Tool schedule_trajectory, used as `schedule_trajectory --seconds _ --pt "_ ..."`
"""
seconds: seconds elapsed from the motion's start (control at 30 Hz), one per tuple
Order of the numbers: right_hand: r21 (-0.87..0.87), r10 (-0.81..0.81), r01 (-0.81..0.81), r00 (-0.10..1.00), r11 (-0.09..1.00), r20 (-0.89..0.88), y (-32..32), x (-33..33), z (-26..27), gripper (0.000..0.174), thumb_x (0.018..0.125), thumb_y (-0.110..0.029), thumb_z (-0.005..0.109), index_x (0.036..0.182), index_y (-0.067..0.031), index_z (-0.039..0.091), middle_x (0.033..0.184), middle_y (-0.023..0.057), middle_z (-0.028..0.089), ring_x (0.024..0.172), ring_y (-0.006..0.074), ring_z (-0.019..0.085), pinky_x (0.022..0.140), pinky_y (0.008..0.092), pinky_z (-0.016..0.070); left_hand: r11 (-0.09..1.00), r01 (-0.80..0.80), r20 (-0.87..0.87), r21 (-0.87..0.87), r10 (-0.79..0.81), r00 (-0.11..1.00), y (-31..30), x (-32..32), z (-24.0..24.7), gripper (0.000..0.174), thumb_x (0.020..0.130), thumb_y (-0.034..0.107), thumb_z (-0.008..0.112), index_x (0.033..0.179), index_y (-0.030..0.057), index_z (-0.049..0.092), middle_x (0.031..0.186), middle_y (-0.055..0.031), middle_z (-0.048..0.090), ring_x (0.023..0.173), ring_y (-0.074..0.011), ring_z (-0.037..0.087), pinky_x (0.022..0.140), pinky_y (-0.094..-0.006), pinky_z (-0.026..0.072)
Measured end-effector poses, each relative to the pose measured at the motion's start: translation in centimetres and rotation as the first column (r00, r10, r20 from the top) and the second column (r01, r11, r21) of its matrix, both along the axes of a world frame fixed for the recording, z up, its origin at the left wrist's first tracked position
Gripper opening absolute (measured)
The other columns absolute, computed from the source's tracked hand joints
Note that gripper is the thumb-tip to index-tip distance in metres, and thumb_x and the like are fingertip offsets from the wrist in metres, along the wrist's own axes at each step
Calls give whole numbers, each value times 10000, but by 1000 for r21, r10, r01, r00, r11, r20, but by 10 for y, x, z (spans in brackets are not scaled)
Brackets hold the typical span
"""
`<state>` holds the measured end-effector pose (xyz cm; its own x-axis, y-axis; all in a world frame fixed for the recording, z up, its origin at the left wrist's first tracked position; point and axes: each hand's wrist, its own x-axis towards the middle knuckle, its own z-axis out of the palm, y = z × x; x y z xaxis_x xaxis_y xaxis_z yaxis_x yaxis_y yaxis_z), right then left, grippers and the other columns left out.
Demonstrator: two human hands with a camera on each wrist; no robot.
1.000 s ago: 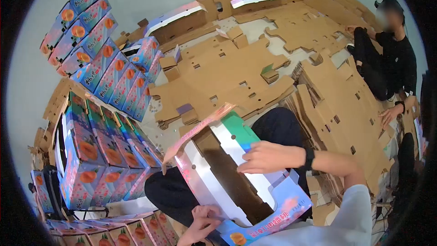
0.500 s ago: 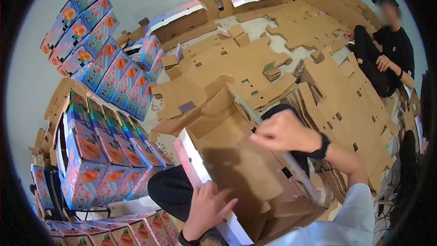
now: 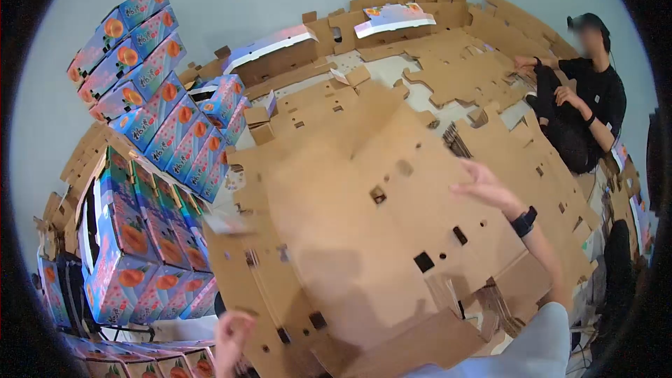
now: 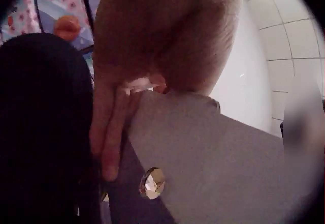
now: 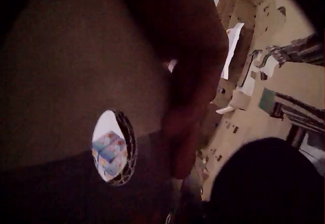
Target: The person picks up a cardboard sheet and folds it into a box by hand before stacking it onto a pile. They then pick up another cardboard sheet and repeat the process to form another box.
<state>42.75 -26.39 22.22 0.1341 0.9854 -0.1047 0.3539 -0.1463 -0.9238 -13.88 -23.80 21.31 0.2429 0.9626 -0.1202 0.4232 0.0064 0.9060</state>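
An opened-out cardboard box (image 3: 392, 259), plain brown side up and partly blurred, spreads across the person's lap. Slots and round holes pierce it. At its right edge the right hand (image 3: 488, 185) grips the board, thumb side over the brown face. Low on the left, the left hand (image 3: 233, 339) holds the opposite edge. In the left wrist view, the left fingers (image 4: 110, 153) lie along one side of a panel with a round hole. The right wrist view shows the right hand (image 5: 185, 107) dark against the brown panel, its thumb hidden.
Printed peach boxes (image 3: 150, 84) are stacked at the left, with another row (image 3: 133, 266) nearer. Flattened cardboard (image 3: 462, 73) covers the floor ahead. Another person (image 3: 595, 91) in black sits at the right. Half-folded boxes (image 3: 273, 49) stand by the back wall.
The box was turned from its printed side to its brown inside, and its walls have spread out flat. The hands have moved apart to its left and right edges.
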Motion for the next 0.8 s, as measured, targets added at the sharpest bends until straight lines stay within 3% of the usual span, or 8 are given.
schedule_trajectory --seconds 0.1,0.2,0.4,0.47,0.6,0.67,0.73,0.8 --pt "128 -127 147 980 981 -154 6 35 24 666 810 -132 713 1372 25 391 1278 107 543 1173 177 511 1001 311 400 982 53 9 183 -56 998 74 14 36 94 828 100 621 861 17 651 824 -20 633 778 -97 584 683 -236 451" --pt "259 -345 409 902 875 -260 -7 71 43 652 812 -99 697 1372 26 386 1290 110 534 1140 175 541 954 292 444 967 251 34 51 -253 967 131 17 60 119 839 16 573 943 9 631 887 -23 666 770 -99 608 700 -231 455" --pt "355 -303 458 859 815 -412 -33 58 65 621 816 -145 695 1339 39 415 1268 127 548 1088 179 579 910 291 472 926 333 38 -176 -331 943 155 95 -56 325 791 -66 568 1084 75 582 949 0 601 824 -97 543 723 -212 439" --pt "-72 -476 476 835 877 -276 -56 75 43 580 800 -170 711 1284 34 463 1216 130 576 1039 171 594 875 288 487 937 296 199 -184 -259 945 171 100 -120 273 803 -53 568 1038 83 597 877 11 583 817 -89 541 727 -211 435" --pt "-197 -439 400 867 895 -234 -47 82 1 520 779 -188 729 1207 21 522 1167 131 596 990 157 605 833 287 503 923 385 228 -20 -370 900 213 101 -163 199 774 -49 539 901 69 636 748 17 569 828 -80 547 757 -231 431" --pt "-190 -577 546 783 816 -231 -34 85 -13 503 761 -204 742 1171 21 555 1173 134 591 986 157 605 831 292 505 899 419 41 124 -427 903 240 117 -140 251 700 -97 440 838 30 606 823 -6 612 850 -126 563 755 -252 457" --pt "-154 -633 621 703 769 -326 -5 55 1 489 781 -213 723 1181 14 555 1184 125 590 1000 164 602 850 297 498 919 393 -173 -37 -393 903 277 140 -54 228 718 -74 478 870 13 624 856 -32 635 853 -147 582 774 -281 468" --pt "-127 -676 696 612 707 -410 14 53 -7 476 801 -223 704 1190 7 555 1195 115 589 1013 172 600 868 301 490 811 349 -185 469 -295 937 328 137 -10 231 743 34 610 965 -13 653 918 -80 670 816 -181 609 772 -310 475"
